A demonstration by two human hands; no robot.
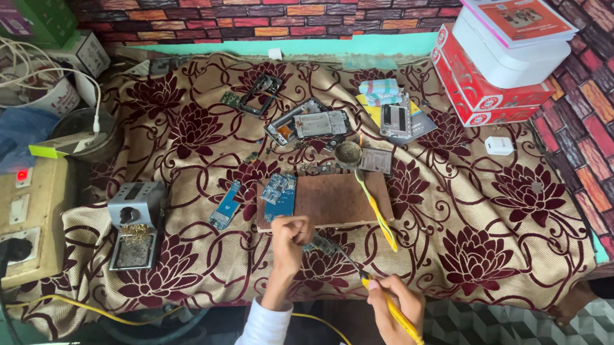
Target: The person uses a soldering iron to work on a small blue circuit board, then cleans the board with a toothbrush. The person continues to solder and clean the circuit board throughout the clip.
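At the near tabletop edge, left hand (290,237) fingers pinch a small circuit board (322,245); right hand (392,307) grips a yellow soldering iron (384,298) touching it. Risk: the tip slipping could scorch the floral cloth (504,206).

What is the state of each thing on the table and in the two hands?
Left hand: closed, pinching a small part.
Right hand: gripping the yellow soldering iron.
Blue circuit board: flat on the brown work board.
Iron stand: empty.
Wall plug: inserted.
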